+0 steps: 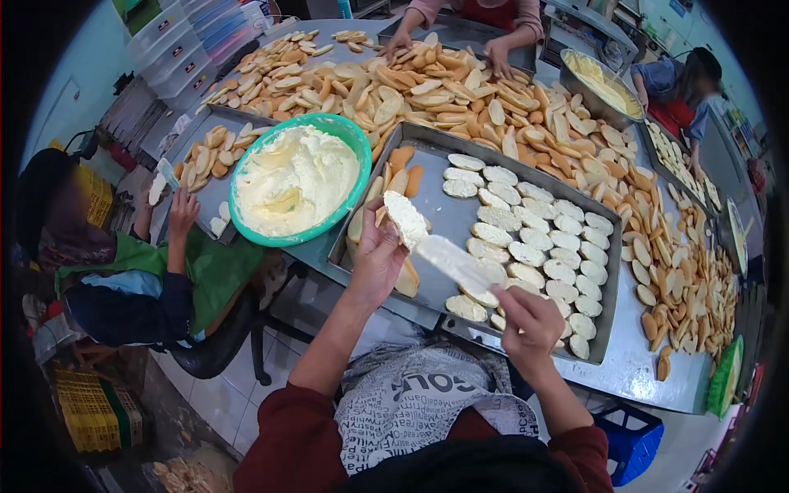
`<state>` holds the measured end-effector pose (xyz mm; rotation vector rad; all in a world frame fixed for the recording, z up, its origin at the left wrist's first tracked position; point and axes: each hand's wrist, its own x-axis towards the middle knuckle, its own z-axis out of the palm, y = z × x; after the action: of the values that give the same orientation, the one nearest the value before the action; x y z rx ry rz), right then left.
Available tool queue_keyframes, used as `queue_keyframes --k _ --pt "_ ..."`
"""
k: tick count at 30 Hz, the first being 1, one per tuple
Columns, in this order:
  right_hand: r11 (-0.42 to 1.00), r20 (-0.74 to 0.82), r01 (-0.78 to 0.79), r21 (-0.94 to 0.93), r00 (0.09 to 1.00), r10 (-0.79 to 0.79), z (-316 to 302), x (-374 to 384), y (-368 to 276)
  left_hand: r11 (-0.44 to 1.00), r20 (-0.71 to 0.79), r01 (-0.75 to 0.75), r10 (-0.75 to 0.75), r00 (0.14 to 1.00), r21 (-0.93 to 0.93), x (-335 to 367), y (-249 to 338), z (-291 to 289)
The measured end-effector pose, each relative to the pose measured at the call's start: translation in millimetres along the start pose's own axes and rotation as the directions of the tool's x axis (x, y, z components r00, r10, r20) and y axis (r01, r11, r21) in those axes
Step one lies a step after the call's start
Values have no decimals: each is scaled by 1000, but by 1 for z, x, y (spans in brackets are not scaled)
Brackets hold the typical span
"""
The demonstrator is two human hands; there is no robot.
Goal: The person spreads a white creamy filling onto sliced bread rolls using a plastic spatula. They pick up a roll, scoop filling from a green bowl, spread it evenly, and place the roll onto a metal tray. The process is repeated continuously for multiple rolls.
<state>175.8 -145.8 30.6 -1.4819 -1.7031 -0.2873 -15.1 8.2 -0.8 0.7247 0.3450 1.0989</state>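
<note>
A slice of bread (405, 220) coated with pale cream is held up in my left hand (379, 261), its fingers wrapped round the edge. My right hand (528, 322) grips a spatula (454, 261), whose cream-smeared blade reaches toward the slice's lower edge. Both hands are over a large metal tray (441, 171). Rows of cream-coated slices (526, 234) fill its right part, and several bare slices (399, 177) lie along its left side. Just left of the tray stands a green basin (366, 158) of thick pale cream (296, 182).
A big heap of bread slices (444, 90) spreads over the metal table (637, 361). Co-workers' hands (497, 56) reach into it from the far side. At the left another person's hand (182, 212) is near a second tray. A cream bowl (604, 86) stands far right; a blue stool (629, 444) is below.
</note>
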Motion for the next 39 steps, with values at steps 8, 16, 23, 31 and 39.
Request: queue_keyframes --k 8,16,23,31,39 --pt "950 24 -311 -20 950 311 -18 -37 15 984 -69 60 -49 996 167 24 -26 -10" --pt "798 -154 -588 131 783 602 -33 -62 32 766 -45 113 -109 993 633 90 -77 -36" --pt "770 -197 -628 115 745 637 -44 -80 38 154 182 -164 -106 978 974 133 -93 -65" --pt "750 -185 -646 139 727 661 -40 -86 37 -41 263 -276 -193 945 960 147 -81 -62" --pt "784 -183 -602 154 762 621 -34 -84 39 -59 290 -299 -128 949 952 144 -83 -54"
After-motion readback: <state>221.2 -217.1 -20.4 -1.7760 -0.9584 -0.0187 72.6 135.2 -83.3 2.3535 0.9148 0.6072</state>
